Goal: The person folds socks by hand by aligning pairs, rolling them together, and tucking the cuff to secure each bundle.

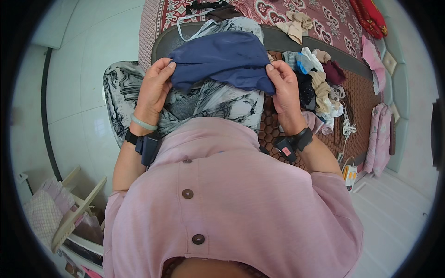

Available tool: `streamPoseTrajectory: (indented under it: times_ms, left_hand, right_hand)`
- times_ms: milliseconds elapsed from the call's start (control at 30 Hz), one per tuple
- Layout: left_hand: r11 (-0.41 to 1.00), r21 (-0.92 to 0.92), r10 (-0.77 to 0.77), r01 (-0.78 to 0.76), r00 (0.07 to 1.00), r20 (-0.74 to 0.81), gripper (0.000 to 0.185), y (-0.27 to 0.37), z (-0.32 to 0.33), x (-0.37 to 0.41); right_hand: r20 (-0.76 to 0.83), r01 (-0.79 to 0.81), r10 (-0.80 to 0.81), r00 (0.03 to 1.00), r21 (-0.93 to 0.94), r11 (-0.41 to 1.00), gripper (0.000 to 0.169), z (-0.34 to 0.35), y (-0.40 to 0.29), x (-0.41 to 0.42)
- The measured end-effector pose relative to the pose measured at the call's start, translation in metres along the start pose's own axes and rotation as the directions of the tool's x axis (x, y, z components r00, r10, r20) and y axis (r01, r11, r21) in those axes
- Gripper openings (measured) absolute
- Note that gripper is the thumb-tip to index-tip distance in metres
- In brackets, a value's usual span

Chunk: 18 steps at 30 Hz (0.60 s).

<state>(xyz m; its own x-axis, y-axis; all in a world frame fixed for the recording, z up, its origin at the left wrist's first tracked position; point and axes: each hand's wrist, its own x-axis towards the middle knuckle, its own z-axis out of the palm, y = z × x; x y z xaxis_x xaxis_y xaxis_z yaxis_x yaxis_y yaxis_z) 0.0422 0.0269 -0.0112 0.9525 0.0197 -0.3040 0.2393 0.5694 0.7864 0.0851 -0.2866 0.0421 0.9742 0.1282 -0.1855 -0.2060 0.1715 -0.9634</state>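
A navy blue cloth garment (pixel 219 59) is stretched between my two hands above my lap. My left hand (pixel 154 83) pinches its left edge between thumb and fingers, and my right hand (pixel 285 83) pinches its right edge. What kind of garment it is, I cannot tell. Beneath it lie my patterned grey and white trousers (pixel 229 106). Just right of my right hand is a pile of socks and small clothes, with a grey sock (pixel 295 59), a maroon piece (pixel 334 72) and a beige piece (pixel 319 83) among them.
A bed with a red patterned cover (pixel 326 24) and a brown mat (pixel 361 100) spans the top and right. Beige cloth (pixel 295 26) lies beyond. A white cord (pixel 347 127) and a power strip (pixel 349 175) are at the right, a wooden frame (pixel 85 201) at the lower left.
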Motion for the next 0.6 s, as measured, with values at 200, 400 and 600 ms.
streamPoseTrajectory:
  times_ms: [200, 400, 600]
  left_hand:
    - [0.994, -0.107, -0.04, 0.033, 0.998, -0.055, 0.015, -0.004, -0.005, 0.004]
    - [0.969, -0.209, -0.161, 0.13, 0.977, -0.138, 0.017, 0.001, -0.011, -0.001]
    - [0.933, -0.347, -0.129, 0.094, 0.988, -0.081, 0.02, -0.006, -0.018, 0.001]
  right_hand:
    - [-0.022, -0.024, 0.023, 1.0, -0.08, 0.996, 0.011, -0.004, 0.006, 0.003]
    - [-0.068, 0.013, -0.019, 0.998, -0.09, 0.996, 0.015, -0.005, 0.015, 0.005]
    - [-0.074, -0.06, 0.056, 0.996, -0.057, 0.997, 0.015, -0.008, 0.009, -0.003]
